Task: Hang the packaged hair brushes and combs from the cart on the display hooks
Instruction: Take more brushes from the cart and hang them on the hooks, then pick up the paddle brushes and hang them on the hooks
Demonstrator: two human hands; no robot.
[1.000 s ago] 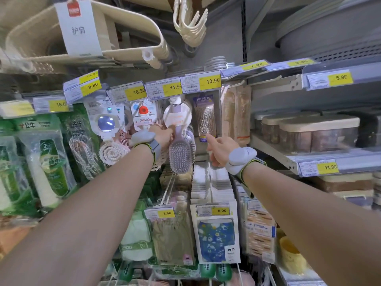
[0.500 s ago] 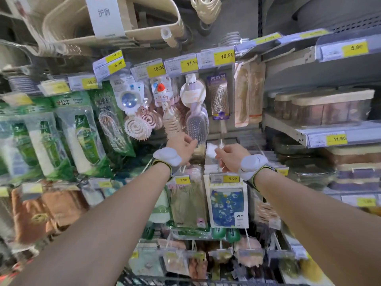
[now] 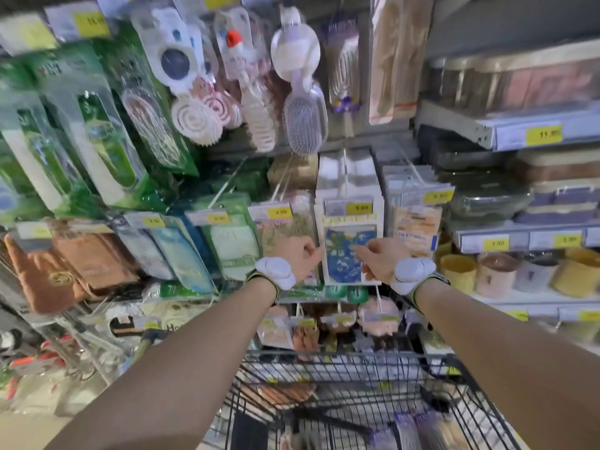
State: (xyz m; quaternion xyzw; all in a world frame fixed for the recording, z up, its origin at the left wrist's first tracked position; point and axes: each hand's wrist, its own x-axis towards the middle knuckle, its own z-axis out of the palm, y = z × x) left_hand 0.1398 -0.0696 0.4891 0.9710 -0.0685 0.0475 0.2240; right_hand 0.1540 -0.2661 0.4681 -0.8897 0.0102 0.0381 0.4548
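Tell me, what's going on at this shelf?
A person is stocking a shop display with packaged hair brushes from a wire cart. Right now the left hand and right hand are both empty, held out low in front of a blue-patterned packet, above the cart. A lilac paddle brush hangs on the hooks overhead, and blurred purple packets lie in the cart.
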